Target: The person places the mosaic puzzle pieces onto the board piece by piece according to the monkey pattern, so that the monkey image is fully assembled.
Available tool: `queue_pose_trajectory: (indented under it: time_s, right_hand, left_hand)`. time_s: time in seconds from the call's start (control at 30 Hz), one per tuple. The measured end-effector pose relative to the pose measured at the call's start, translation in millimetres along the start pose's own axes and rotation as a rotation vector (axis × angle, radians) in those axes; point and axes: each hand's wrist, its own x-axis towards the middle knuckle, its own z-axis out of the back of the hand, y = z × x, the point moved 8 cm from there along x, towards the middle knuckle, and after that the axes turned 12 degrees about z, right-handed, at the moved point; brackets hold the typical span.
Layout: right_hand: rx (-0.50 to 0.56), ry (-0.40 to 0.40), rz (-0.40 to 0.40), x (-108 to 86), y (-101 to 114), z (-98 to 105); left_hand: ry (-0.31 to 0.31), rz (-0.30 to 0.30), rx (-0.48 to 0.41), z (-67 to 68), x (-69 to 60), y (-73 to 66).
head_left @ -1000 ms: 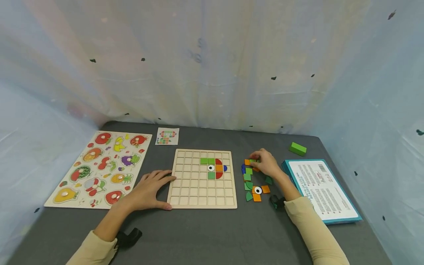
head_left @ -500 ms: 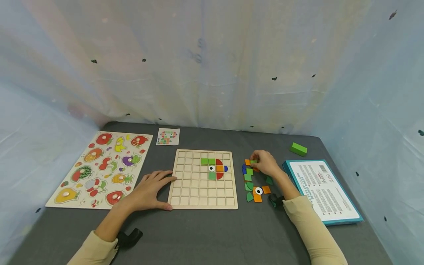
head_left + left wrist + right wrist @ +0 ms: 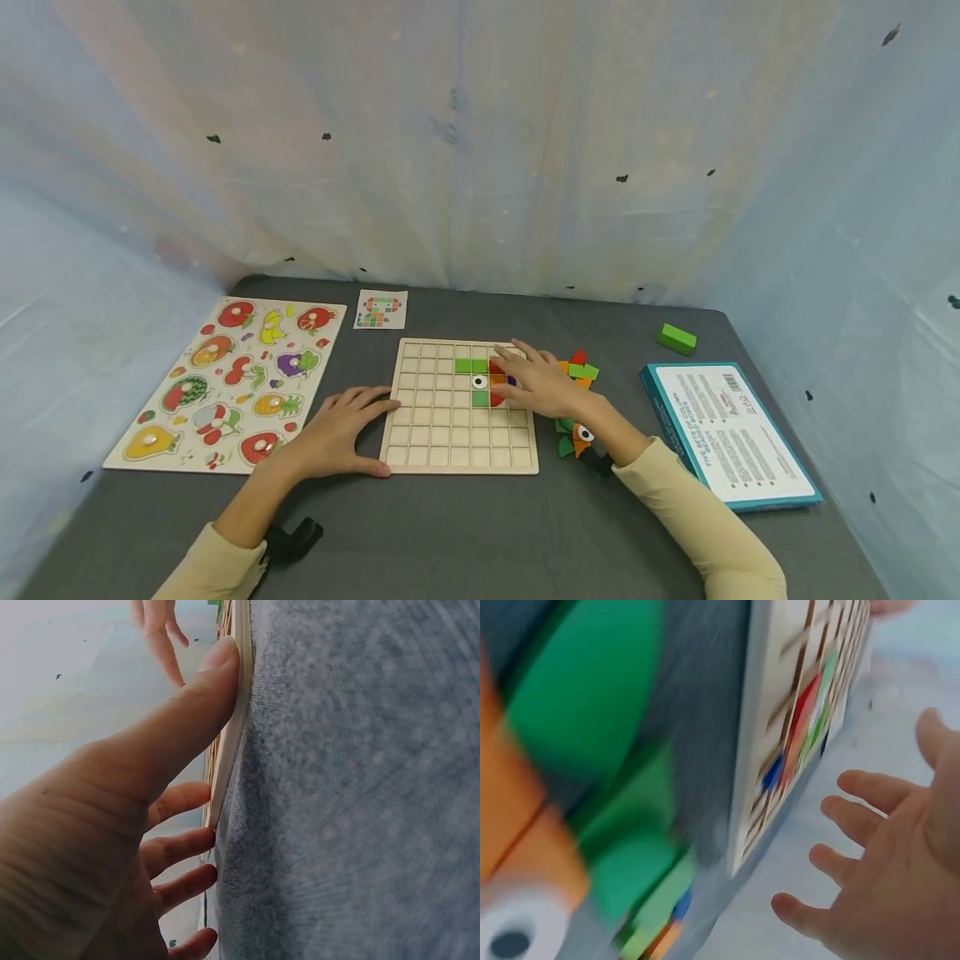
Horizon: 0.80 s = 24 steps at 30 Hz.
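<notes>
A square wooden grid board (image 3: 431, 421) lies in the middle of the table. My left hand (image 3: 337, 433) rests against its left side, fingers extended and thumb at the near left corner. Over the board's right part hovers my right hand (image 3: 547, 387); the right wrist view shows its fingers spread and nothing between them. Flat pieces sit in the grid: green squares (image 3: 471, 365), a white eye tile (image 3: 479, 382), and red, orange and blue ones partly covered by the right hand. Loose coloured pieces (image 3: 585, 372) lie right of the board, some hidden under the right forearm.
A fruit puzzle board (image 3: 225, 383) lies at left. Behind the grid board is a small pattern card (image 3: 380, 309). On the right are a teal-edged box (image 3: 738, 433) and a green block (image 3: 677, 338). Pale sheeting (image 3: 480, 167) hangs around the table.
My right hand has left the loose pieces and moved left over the grid board, its fingers now spread. More of the loose pieces' far end shows. My left hand stays in place.
</notes>
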Motion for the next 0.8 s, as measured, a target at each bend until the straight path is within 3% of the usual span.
queue_pose_trajectory:
  time_s: [0.17, 0.37, 0.57, 0.8]
  right_hand:
    - [0.009, 0.12, 0.042, 19.2, 15, -24]
    - [0.008, 0.159, 0.041, 26.8, 20, -32]
    - [0.041, 0.078, 0.037, 20.3, 15, -17]
    - [0.1, -0.099, -0.06, -19.2, -24, 16]
  left_hand:
    - [-0.001, -0.006, 0.002, 0.0, -0.7, -0.5]
    - [-0.016, -0.022, -0.019, 0.3, -1.0, -1.2]
    - [-0.013, -0.013, -0.012, 0.2, 0.8, 0.7]
    - [-0.013, -0.009, -0.009, 2.3, 0.6, 0.3]
